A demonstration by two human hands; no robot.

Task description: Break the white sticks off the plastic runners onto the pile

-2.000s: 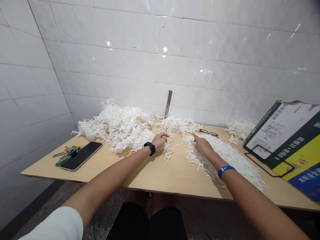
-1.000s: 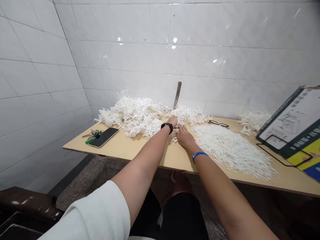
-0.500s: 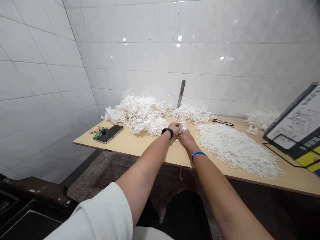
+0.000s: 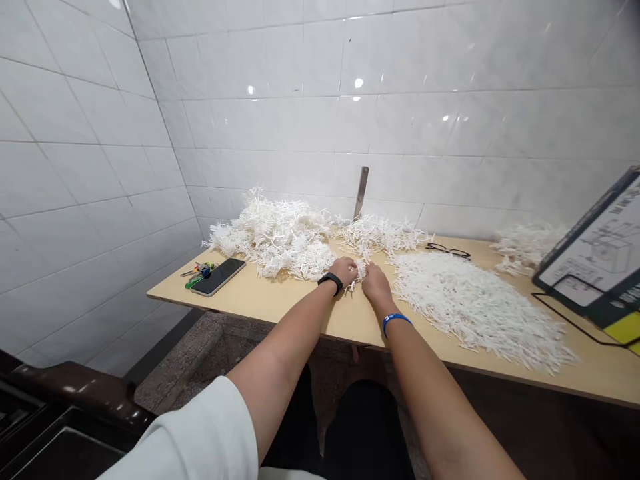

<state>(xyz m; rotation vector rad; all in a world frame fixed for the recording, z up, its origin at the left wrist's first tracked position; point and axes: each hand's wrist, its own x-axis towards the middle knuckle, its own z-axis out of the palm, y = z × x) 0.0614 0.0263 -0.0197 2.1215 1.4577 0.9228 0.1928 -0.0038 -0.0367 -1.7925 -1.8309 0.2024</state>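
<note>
My left hand (image 4: 344, 269), with a black band on its wrist, has its fingers curled around a small cluster of thin white branched pieces (image 4: 360, 269), which look like plastic. Close beside it, my right hand (image 4: 376, 284), wearing a blue wristband, pinches at the same cluster's right side. Both hands are low over the table, and a few strands hang below the fingers. Behind the hands spreads a loose pile of similar white branched strands (image 4: 380, 233). To the left is a bigger tangled heap (image 4: 280, 230); to the right lies a flat pile of short white sticks (image 4: 475, 307).
A phone (image 4: 219, 277) and keys (image 4: 199, 272) lie at the wooden table's (image 4: 290, 299) left end. Black-framed glasses (image 4: 449, 251) rest behind the flat pile. A printed box (image 4: 595, 260) leans at the right, near another white heap (image 4: 525, 243). A metal strip (image 4: 361, 192) stands against the tiled wall.
My hands have moved slightly apart, with the small white cluster now showing between them. The camera view has tilted up a little, so the table sits lower.
</note>
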